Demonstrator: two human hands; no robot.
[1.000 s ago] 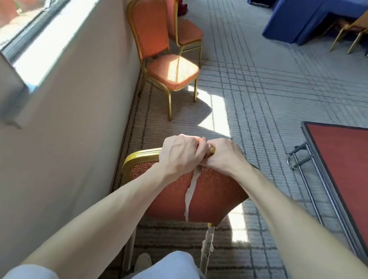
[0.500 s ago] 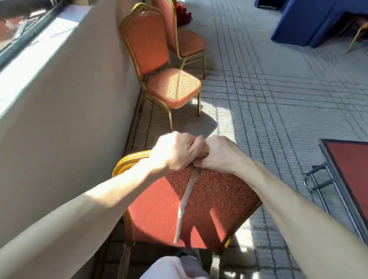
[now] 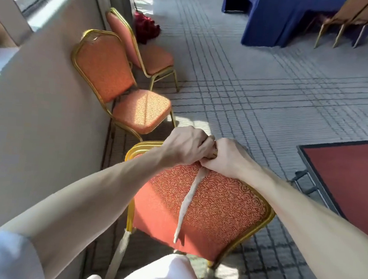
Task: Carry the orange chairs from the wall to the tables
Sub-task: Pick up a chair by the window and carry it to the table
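both hands, left hand (image 3: 187,145) and right hand (image 3: 225,157), clamp fingers round the chair (image 3: 206,208) top rail. stiff metal frame, probably light; that rail looks the natural hold.

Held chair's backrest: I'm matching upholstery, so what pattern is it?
The backrest is orange-red with gold swirls, seen best in the head view.

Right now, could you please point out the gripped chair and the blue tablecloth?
gripped chair (image 3: 222,207): head view, on the backrest fabric.
blue tablecloth (image 3: 274,21): head view, on the front drape.
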